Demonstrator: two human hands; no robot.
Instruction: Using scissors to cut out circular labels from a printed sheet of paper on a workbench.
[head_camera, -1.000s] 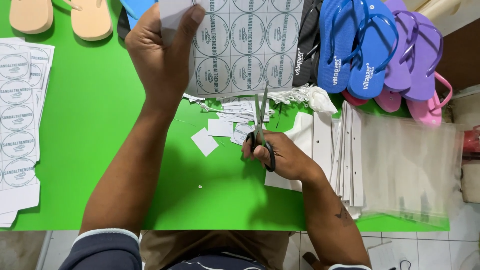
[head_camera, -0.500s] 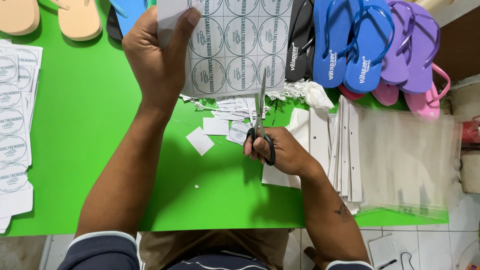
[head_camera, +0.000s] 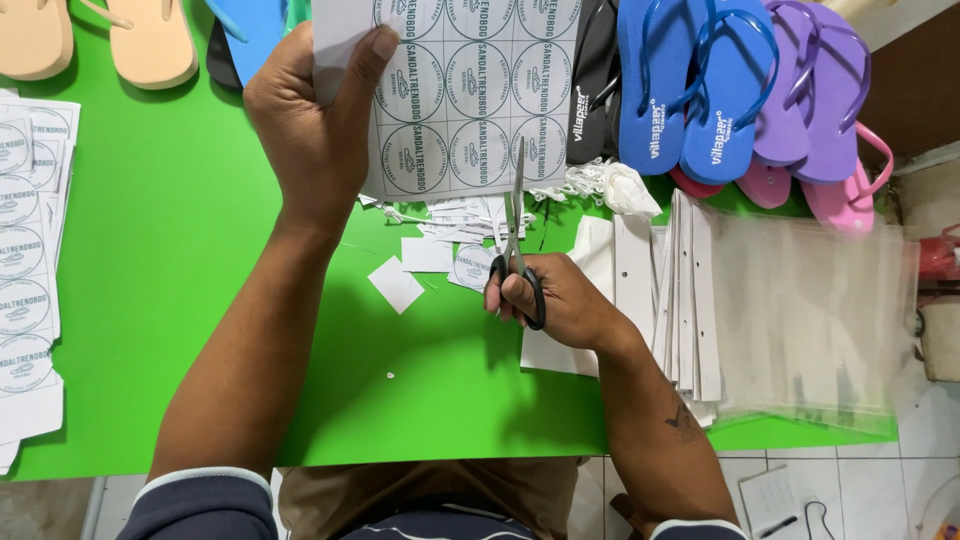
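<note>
Left hand (head_camera: 315, 130) closed on the left edge of one sheet of round stickers (head_camera: 465, 90), thumb laid over the front, sheet held up above the green table (head_camera: 180, 300). On that sheet, rows of three circles across, four rows at least partly in view. Right hand (head_camera: 560, 300) wrapped through the black handles of one pair of scissors (head_camera: 517, 240), blades pointing up and away, narrowly parted at the sheet's lower edge, tips between the second and third columns of circles. Just below the sheet and beside the right hand, a litter of paper scraps (head_camera: 445, 215): two plain white squares nearest, one cut round sticker (head_camera: 470, 265) touching the scissor handles' left side, smaller trimmings heaped beyond. Right of the right hand, a fanned stack of clear plastic bags (head_camera: 800, 310) with white header strips, count impossible to tell. Far left of the left hand, more sticker sheets (head_camera: 25, 260) stacked at the table edge, five circles showing down the top one. Above the right hand, two blue flip-flops (head_camera: 695, 80), two purple ones (head_camera: 815, 90), pink ones (head_camera: 850, 195) partly beneath, one black sole (head_camera: 592, 70) beside the sheet. Above and left of the left hand, two beige sandals (head_camera: 150, 40).
</note>
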